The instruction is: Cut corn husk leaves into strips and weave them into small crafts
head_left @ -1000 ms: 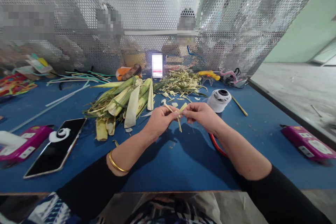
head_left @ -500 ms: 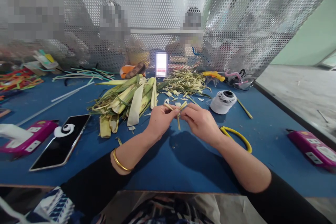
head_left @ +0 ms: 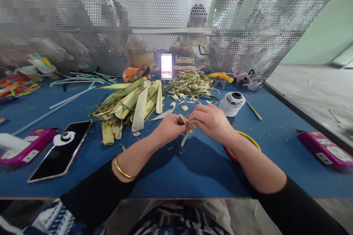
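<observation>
Pale husk strips (head_left: 184, 139) are pinched between my two hands above the table. My left hand (head_left: 172, 128) is closed, thumb and fingertips gripping them from the left. From the right, my right hand (head_left: 208, 120) is closed over the same strips, its curled fingers hiding part of them. One short end sticks up by the left thumb and another slants down toward the table. Behind my hands lie small pale scraps (head_left: 184, 108). A thread spool (head_left: 232, 104), white with a dark core, stands beyond my right hand. A yellow and red curved tool (head_left: 249, 138) is partly hidden by my right forearm.
Corn-like husks (head_left: 131, 108) are heaped left of centre, with shredded strips (head_left: 193, 84) behind. A phone (head_left: 62, 152) and a magenta power strip (head_left: 30, 145) lie left; another power strip (head_left: 324, 148) lies right. A perforated screen (head_left: 165, 0) rises behind; people sit beyond it.
My right hand has turned over the strips, its fingers now nearer the left fingertips. The strips' lower end slants more down and left. The whole view has shifted slightly.
</observation>
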Demonstrator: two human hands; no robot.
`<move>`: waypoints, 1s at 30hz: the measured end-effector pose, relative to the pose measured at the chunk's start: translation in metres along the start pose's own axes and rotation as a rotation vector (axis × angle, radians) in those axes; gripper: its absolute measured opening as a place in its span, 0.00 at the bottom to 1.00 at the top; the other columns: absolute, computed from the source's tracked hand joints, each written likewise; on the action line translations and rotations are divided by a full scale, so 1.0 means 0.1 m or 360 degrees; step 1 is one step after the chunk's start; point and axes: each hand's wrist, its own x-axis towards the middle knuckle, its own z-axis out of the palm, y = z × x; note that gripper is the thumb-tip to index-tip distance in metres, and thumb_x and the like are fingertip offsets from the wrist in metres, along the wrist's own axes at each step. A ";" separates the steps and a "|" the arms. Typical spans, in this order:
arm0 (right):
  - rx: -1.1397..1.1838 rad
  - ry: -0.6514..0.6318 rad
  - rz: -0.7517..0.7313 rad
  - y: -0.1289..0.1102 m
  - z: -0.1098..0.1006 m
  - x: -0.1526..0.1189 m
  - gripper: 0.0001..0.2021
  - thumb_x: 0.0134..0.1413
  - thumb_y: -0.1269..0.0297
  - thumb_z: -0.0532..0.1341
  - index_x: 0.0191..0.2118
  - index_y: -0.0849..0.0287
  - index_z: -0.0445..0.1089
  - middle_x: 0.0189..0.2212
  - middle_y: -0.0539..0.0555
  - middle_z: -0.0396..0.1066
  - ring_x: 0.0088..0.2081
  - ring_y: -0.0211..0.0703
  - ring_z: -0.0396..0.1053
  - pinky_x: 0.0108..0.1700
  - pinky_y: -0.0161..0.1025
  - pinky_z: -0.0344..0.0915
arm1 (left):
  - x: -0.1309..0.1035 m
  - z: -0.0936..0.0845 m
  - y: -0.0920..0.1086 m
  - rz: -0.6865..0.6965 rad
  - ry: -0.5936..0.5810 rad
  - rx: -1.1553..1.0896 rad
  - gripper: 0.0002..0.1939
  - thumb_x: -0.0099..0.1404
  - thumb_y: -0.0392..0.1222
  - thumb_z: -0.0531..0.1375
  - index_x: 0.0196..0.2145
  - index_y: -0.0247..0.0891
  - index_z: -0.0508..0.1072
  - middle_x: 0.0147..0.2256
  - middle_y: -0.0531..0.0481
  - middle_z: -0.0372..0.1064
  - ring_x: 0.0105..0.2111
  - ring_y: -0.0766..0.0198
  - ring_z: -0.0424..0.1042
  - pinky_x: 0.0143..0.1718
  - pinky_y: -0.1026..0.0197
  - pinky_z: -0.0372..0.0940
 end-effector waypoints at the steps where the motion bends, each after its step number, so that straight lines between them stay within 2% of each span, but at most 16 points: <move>1: 0.0055 0.0009 0.0023 0.01 -0.02 0.00 0.12 0.62 0.69 0.53 0.31 0.57 0.72 0.30 0.53 0.71 0.32 0.40 0.66 0.36 0.39 0.52 | -0.01 0.00 0.01 -0.0015 -0.0055 -0.0004 0.10 0.46 0.44 0.69 0.19 0.35 0.75 0.20 0.51 0.71 0.23 0.66 0.68 0.29 0.63 0.63; 5: 0.0504 0.0039 0.0241 0.03 -0.04 0.02 0.10 0.58 0.69 0.56 0.27 0.58 0.71 0.28 0.51 0.71 0.32 0.38 0.66 0.37 0.38 0.56 | -0.03 0.01 0.06 -0.0044 -0.0244 -0.0105 0.07 0.48 0.40 0.68 0.22 0.34 0.76 0.23 0.49 0.73 0.25 0.65 0.70 0.33 0.62 0.66; 7: 0.0779 0.0115 0.0430 0.05 -0.01 0.03 0.08 0.55 0.67 0.58 0.27 0.58 0.71 0.27 0.50 0.70 0.30 0.38 0.65 0.35 0.37 0.57 | -0.03 0.00 0.07 -0.0026 -0.0268 -0.0185 0.07 0.50 0.39 0.67 0.24 0.33 0.75 0.24 0.49 0.73 0.26 0.65 0.71 0.34 0.61 0.67; 9: 0.1021 0.0166 0.0671 0.07 0.01 0.04 0.05 0.50 0.64 0.61 0.27 0.58 0.71 0.24 0.49 0.69 0.27 0.37 0.62 0.32 0.36 0.57 | -0.04 0.00 0.08 0.0005 -0.0228 -0.0287 0.09 0.50 0.39 0.67 0.28 0.34 0.72 0.24 0.51 0.73 0.26 0.65 0.73 0.35 0.59 0.68; 12: 0.1379 0.0144 0.1015 0.10 0.05 0.05 0.08 0.43 0.60 0.64 0.27 0.59 0.71 0.21 0.46 0.66 0.24 0.35 0.59 0.28 0.35 0.55 | -0.04 0.01 0.09 0.0068 -0.0134 -0.0387 0.14 0.51 0.38 0.68 0.33 0.36 0.68 0.24 0.54 0.72 0.27 0.65 0.74 0.37 0.58 0.68; 16: 0.1705 0.0123 0.1265 0.10 0.10 0.06 0.11 0.36 0.58 0.66 0.25 0.60 0.70 0.19 0.45 0.66 0.22 0.33 0.58 0.27 0.34 0.54 | -0.04 0.02 0.10 0.0131 -0.0058 -0.0413 0.13 0.52 0.38 0.67 0.34 0.36 0.69 0.25 0.54 0.73 0.29 0.65 0.74 0.39 0.59 0.67; 19: 0.1768 0.0127 0.1305 0.07 0.16 0.07 0.09 0.33 0.62 0.66 0.23 0.60 0.69 0.18 0.45 0.65 0.22 0.32 0.58 0.27 0.33 0.55 | -0.05 0.01 0.12 0.0135 -0.0039 -0.0427 0.11 0.51 0.38 0.67 0.33 0.35 0.72 0.27 0.52 0.74 0.29 0.65 0.73 0.40 0.58 0.67; 23: 0.1773 0.0115 0.1265 0.05 0.22 0.05 0.07 0.36 0.63 0.65 0.24 0.59 0.69 0.19 0.45 0.66 0.21 0.32 0.58 0.27 0.33 0.56 | -0.04 0.01 0.12 0.0086 0.0003 -0.0412 0.08 0.51 0.39 0.66 0.30 0.34 0.75 0.27 0.50 0.74 0.29 0.65 0.72 0.41 0.58 0.67; 27: 0.1616 0.0140 0.1091 0.05 0.25 0.03 0.08 0.43 0.59 0.64 0.26 0.58 0.70 0.21 0.47 0.67 0.23 0.34 0.60 0.28 0.35 0.57 | 0.00 0.00 0.08 0.0069 0.0280 -0.0453 0.10 0.50 0.40 0.67 0.30 0.35 0.74 0.26 0.52 0.72 0.28 0.66 0.71 0.39 0.58 0.67; 30: 0.1170 0.0231 0.0901 0.01 0.26 0.01 0.08 0.51 0.59 0.61 0.29 0.58 0.71 0.23 0.48 0.66 0.25 0.37 0.62 0.30 0.36 0.58 | 0.03 -0.02 0.05 0.0100 0.0489 -0.0391 0.10 0.49 0.41 0.67 0.30 0.35 0.74 0.26 0.52 0.72 0.29 0.65 0.70 0.37 0.60 0.66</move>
